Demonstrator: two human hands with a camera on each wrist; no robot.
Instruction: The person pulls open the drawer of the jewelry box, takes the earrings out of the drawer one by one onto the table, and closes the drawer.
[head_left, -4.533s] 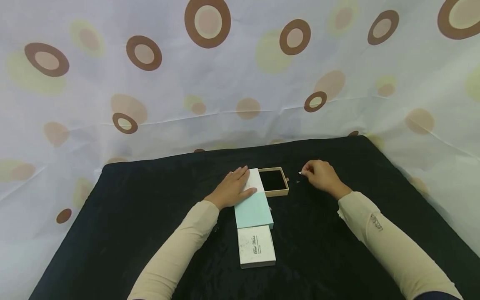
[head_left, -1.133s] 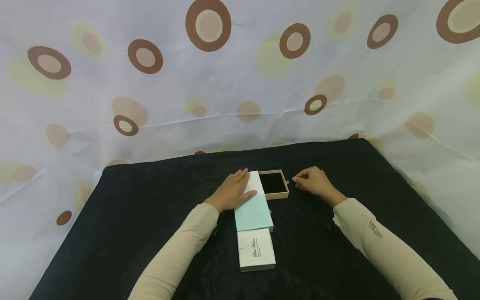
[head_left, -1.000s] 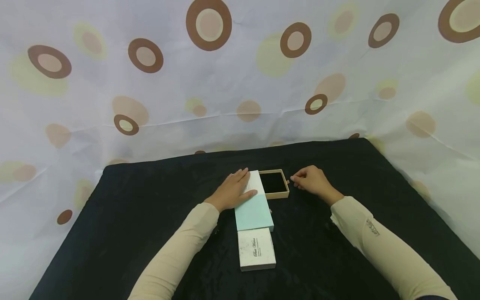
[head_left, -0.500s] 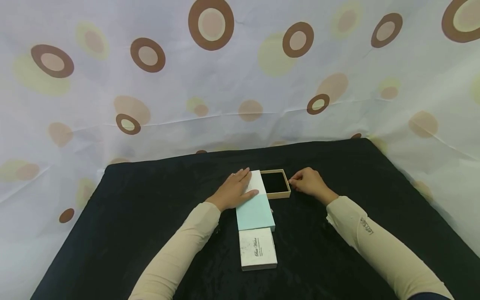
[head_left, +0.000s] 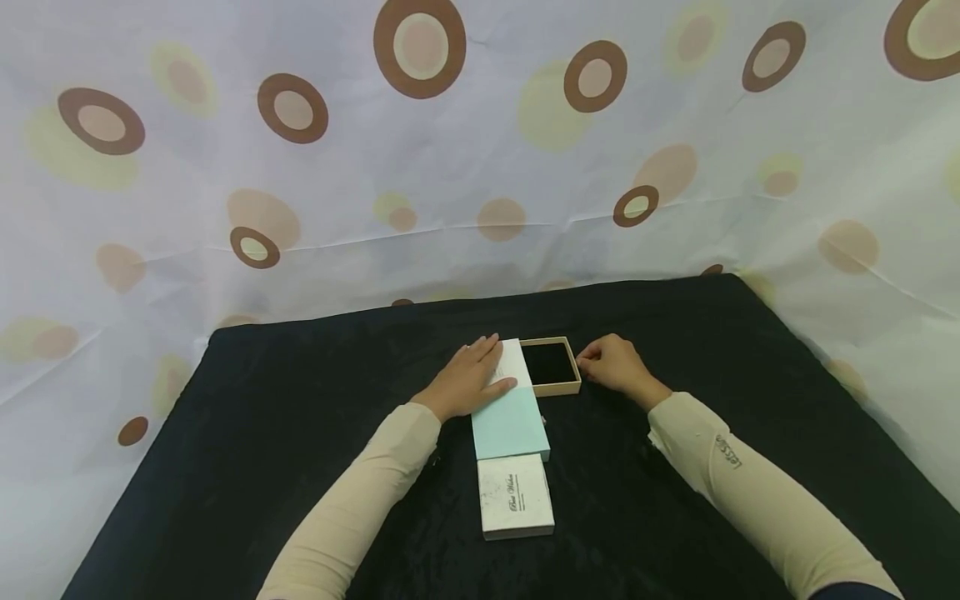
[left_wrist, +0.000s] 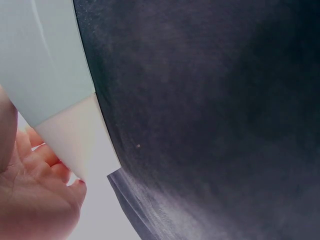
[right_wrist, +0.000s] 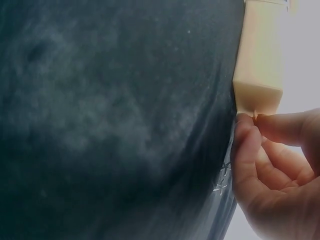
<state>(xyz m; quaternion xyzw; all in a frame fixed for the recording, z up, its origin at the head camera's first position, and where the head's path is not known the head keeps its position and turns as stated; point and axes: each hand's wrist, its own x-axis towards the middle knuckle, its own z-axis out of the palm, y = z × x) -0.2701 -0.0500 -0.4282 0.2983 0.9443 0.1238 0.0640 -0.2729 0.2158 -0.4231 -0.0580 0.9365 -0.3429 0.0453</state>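
My left hand (head_left: 468, 379) lies flat with straight fingers on the white sleeve (head_left: 512, 362) of a drawer-style gift box, its thumb near the seam with a pale blue box (head_left: 512, 425). From the sleeve's right side sticks out the drawer (head_left: 555, 389), a tan-edged tray with a black lining. My right hand (head_left: 618, 365) is at the drawer's right end. In the right wrist view, thumb and index finger pinch the small pull tab (right_wrist: 255, 116) on its end wall. Two small silver star-shaped pieces (right_wrist: 220, 187) lie on the cloth under that hand.
A white box with script lettering (head_left: 516, 497) sits against the near end of the pale blue box. A small tab (head_left: 543, 420) shows at the blue box's right side. Black cloth (head_left: 337, 400) covers the table; a patterned curtain (head_left: 450, 167) hangs behind.
Earlier, the right hand held a small star-shaped piece right of the drawer. It has since moved left and down, and now pinches the pull tab. The left hand and the boxes stay put.
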